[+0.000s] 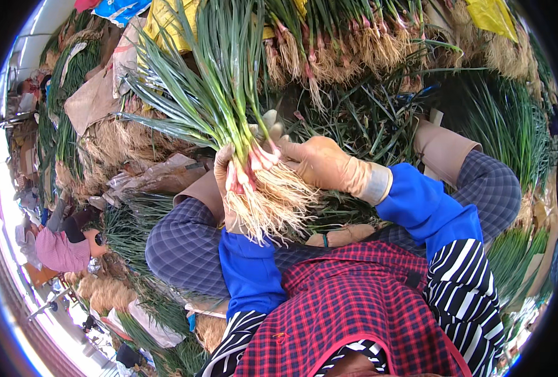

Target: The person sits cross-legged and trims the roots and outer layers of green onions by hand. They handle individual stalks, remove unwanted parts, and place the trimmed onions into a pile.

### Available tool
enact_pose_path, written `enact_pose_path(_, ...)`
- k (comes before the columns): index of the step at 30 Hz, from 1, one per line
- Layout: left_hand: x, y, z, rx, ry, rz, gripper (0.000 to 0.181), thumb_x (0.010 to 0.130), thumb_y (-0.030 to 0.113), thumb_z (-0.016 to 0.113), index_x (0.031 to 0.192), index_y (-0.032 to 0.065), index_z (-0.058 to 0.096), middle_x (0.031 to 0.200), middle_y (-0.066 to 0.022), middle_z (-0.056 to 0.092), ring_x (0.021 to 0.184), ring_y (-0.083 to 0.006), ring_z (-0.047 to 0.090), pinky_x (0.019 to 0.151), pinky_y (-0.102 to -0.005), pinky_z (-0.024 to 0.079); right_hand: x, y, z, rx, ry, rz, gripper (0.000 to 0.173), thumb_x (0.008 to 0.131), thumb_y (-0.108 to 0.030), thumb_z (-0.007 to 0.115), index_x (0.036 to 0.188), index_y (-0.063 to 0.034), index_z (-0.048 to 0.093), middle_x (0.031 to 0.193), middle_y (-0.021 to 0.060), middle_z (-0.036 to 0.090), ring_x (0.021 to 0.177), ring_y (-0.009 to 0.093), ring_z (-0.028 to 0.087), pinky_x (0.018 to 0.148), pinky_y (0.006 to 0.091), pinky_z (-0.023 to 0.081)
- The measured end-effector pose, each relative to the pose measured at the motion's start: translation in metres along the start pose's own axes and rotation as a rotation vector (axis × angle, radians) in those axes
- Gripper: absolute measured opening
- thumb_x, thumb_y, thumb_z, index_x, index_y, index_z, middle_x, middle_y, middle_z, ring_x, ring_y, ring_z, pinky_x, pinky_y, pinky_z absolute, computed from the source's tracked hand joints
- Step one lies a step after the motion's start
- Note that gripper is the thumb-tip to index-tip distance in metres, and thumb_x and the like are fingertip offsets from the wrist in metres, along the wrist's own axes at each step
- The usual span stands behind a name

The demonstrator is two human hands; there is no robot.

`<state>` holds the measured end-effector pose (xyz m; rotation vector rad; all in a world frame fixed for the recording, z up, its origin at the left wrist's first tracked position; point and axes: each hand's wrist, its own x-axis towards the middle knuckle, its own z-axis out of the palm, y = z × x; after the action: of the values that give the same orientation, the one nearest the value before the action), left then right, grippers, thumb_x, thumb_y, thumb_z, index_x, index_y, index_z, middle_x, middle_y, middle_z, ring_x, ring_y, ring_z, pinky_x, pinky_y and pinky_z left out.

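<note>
My left hand (226, 172), in a pale work glove, grips a bunch of green onions (248, 151) by their lower stems. Long leaves fan up and away, while pinkish-white bulbs and pale stringy roots hang toward my lap. Gloved as well, my right hand (328, 165) is at the right side of the bunch, its fingertips by the outermost stem. Whether those fingers pinch that stem is hidden. Both forearms have blue sleeves.
Loose leaves (368, 118) litter the floor between my bent legs. More rooted onions (326, 47) lie ahead, partly beside a yellow sack (168, 23). Onion heaps (500, 127) flank me on the right. Another person (64, 247) in pink is at the left.
</note>
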<state>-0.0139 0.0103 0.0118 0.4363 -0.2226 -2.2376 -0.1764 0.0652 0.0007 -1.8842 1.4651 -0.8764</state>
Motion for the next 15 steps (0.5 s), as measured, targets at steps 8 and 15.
enact_pose_path(8,0.0,-0.01,0.001,0.106,0.076,-0.004,0.035,0.077,0.025,0.059,0.102,0.0008,0.059,0.101,-0.0166,0.061,0.094,-0.0309,0.058,0.099,-0.053,0.036,0.011,0.085,-0.038,0.163,-0.235,0.365,0.014,0.083,-0.014,0.056,0.082,-0.0042,0.065,0.062,0.0058,0.064,0.052,0.013,0.06,0.048,0.0264,0.046)
enact_pose_path(15,-0.003,-0.01,0.006,0.046,0.146,-0.001,0.034,0.077,0.021,0.056,0.102,-0.0023,0.058,0.101,-0.0168,0.06,0.081,-0.0254,0.061,0.088,-0.0471,0.046,0.009,0.14,-0.039,-0.058,-0.058,0.595,0.017,0.083,-0.012,0.052,0.09,-0.0019,0.064,0.064,0.0074,0.064,0.046,0.013,0.055,0.045,0.0256,0.045)
